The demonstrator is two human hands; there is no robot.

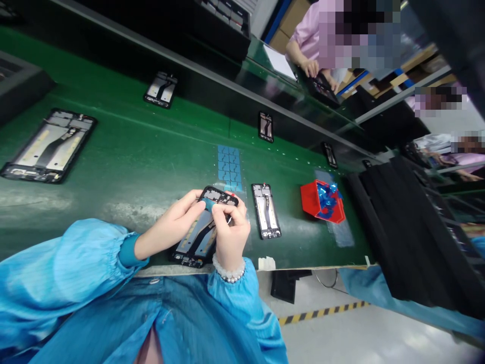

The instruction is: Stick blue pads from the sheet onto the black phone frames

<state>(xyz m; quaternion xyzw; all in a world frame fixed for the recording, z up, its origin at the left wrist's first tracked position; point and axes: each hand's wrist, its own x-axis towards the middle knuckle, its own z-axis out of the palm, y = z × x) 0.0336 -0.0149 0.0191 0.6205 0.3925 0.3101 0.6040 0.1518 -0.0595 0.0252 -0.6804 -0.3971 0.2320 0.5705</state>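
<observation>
An open phone (200,236) with its inner parts bare lies tilted at the bench's front edge, under both my hands. Around its upper left side is my left hand (172,222), closed, the thumb resting at a small blue adhesive piece (208,203). My right hand (232,232) is closed too, thumb and finger pinching at the right end of that blue piece; the fingertips partly hide it. Just beyond the phone lies a sheet of blue adhesive pieces (229,167). Another open phone (266,210) lies to the right of my right hand.
A red bin (309,199) with crumpled blue film stands at the right. More open phones lie left (51,144) and along the far side (161,90). Black trays (413,232) are stacked at the right end. Across the bench a co-worker's hands (311,68) handle a dark object.
</observation>
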